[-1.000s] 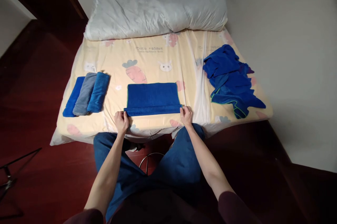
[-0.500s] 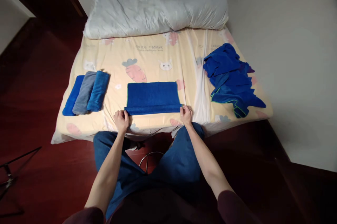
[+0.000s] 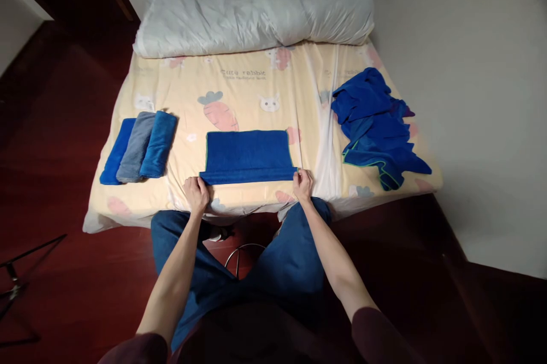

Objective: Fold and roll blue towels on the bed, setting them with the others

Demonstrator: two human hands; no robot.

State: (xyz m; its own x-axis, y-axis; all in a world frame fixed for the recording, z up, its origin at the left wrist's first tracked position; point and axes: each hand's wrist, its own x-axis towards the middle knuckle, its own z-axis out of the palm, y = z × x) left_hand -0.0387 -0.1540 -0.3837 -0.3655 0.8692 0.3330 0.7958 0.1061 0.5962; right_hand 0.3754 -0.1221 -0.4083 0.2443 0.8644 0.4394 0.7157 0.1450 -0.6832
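A blue towel with green edging lies on the bed in front of me, its near edge folded over into a flat band. My left hand pinches the left end of that band, fingers closed. At the right end, my right hand grips the other corner between thumb and fingers. To the left, three folded towels rest side by side, partly overlapping: a bright blue one, a grey one and a teal-blue one. A loose heap of blue towels lies at the right.
The bed has a cream sheet printed with carrots and rabbits. A pale, bulky quilt covers its far end. A grey wall stands at the right. Dark metal legs show on the red floor at lower left.
Both hands keep their hold on the ends of the towel's folded band, with barely any movement. The whole view has shifted slightly.
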